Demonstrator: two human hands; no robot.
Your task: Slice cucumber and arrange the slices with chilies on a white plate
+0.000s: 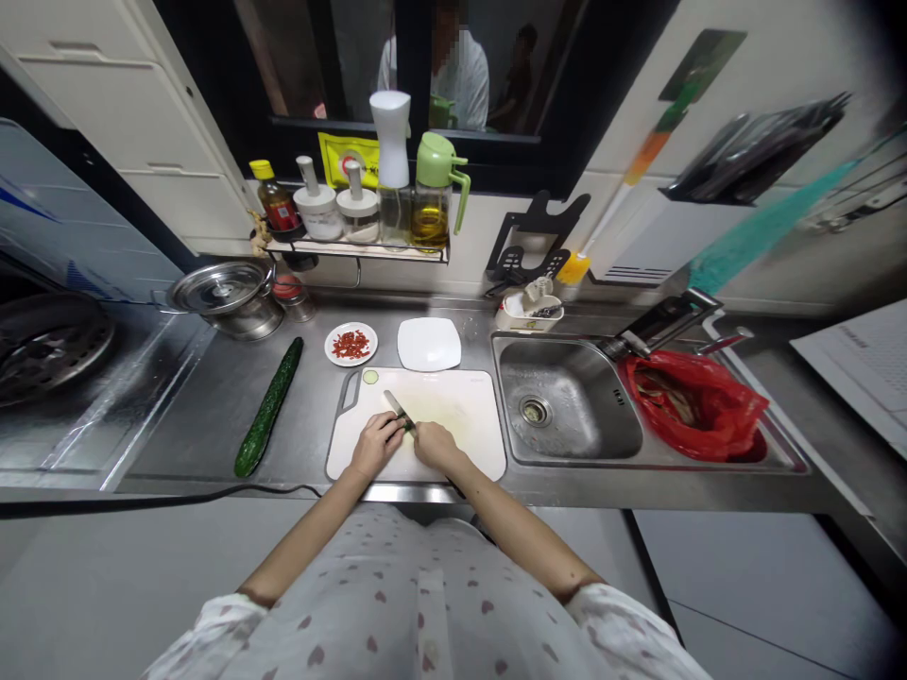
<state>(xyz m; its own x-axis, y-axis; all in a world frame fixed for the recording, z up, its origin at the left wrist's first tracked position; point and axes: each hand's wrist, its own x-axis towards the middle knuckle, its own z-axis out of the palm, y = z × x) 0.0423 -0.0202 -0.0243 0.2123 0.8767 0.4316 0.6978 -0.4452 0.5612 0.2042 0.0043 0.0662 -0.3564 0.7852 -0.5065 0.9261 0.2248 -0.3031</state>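
Note:
On the white cutting board (468,416), my right hand (436,444) is closed around the handle of a small knife (393,402), its blade slanting up to the left. My left hand (378,444) lies close beside the blade, fingers bent and pressed down on a small dark green cucumber piece, mostly hidden by fingers and knife. A pale round cucumber slice (369,377) rests near the board's upper left corner. A whole cucumber (269,408) lies on the steel counter left of the board.
Behind the board stand a plate of chopped red pieces (350,344) and a white square plate (429,344). To the right is a sink (567,401) with a red plastic bag (691,401). A lidded pot (227,297) stands back left, below a shelf (361,248) of seasonings.

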